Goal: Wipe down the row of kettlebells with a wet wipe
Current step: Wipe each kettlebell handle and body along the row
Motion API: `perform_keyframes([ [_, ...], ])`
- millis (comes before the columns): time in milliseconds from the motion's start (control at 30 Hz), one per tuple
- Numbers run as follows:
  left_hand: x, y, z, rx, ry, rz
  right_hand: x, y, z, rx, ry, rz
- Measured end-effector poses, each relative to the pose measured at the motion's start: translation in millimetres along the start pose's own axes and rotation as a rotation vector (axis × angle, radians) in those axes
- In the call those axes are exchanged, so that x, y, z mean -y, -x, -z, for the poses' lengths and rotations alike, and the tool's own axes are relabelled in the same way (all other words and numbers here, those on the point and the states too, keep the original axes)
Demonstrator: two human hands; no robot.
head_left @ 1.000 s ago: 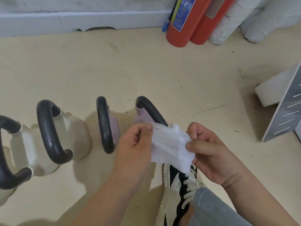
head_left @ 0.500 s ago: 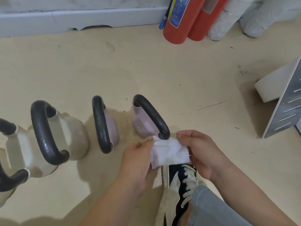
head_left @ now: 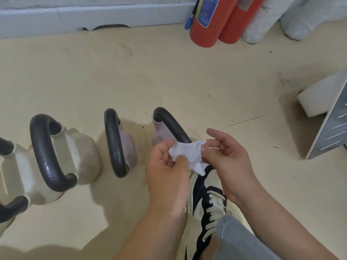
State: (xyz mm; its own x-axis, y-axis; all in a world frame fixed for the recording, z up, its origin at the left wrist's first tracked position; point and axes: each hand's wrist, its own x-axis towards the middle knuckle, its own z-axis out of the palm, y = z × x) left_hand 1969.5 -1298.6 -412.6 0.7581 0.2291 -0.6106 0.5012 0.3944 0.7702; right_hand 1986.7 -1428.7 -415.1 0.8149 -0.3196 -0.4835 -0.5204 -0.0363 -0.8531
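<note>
A crumpled white wet wipe [head_left: 189,154] is held between both hands just in front of the rightmost kettlebell [head_left: 161,132], a small lilac one with a black handle. My left hand [head_left: 167,171] pinches the wipe's left side. My right hand [head_left: 225,156] pinches its right edge with thumb and finger, the other fingers loosely curled. A second lilac kettlebell [head_left: 122,145] stands to the left. Further left are a larger cream kettlebell [head_left: 62,158] and another cream kettlebell [head_left: 9,177] cut off by the frame edge.
The kettlebells stand in a row on a beige floor [head_left: 169,81]. Two red fire extinguishers [head_left: 212,21] and white wrapped bundles [head_left: 266,17] lean at the back wall. A white and grey metal stand [head_left: 326,113] is at the right. My black-and-white sneaker [head_left: 204,199] is below the hands.
The wipe has gone from spread out to folded and bunched small. Both hands came closer together and nearer the rightmost kettlebell's handle.
</note>
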Motion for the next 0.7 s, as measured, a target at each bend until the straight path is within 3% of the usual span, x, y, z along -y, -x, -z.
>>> perform_keyframes([
  [100,7,-3,-4,0.032,-0.073,-0.066,4,-3,-15,-0.022,0.027,-0.009],
  [200,7,-15,-4,0.084,-0.089,-0.074,15,-1,-26,0.065,0.075,0.018],
  [367,9,-44,3,0.088,-0.138,-0.006,6,8,-24,0.171,0.297,0.102],
  [500,10,-53,3,0.055,-0.139,0.054,-3,15,-26,0.276,0.351,0.039],
  [567,12,-52,5,0.046,-0.172,0.042,-2,14,-30,0.276,0.377,0.016],
  [700,14,-48,12,0.06,-0.24,0.051,-2,3,-43,0.188,0.555,0.152],
])
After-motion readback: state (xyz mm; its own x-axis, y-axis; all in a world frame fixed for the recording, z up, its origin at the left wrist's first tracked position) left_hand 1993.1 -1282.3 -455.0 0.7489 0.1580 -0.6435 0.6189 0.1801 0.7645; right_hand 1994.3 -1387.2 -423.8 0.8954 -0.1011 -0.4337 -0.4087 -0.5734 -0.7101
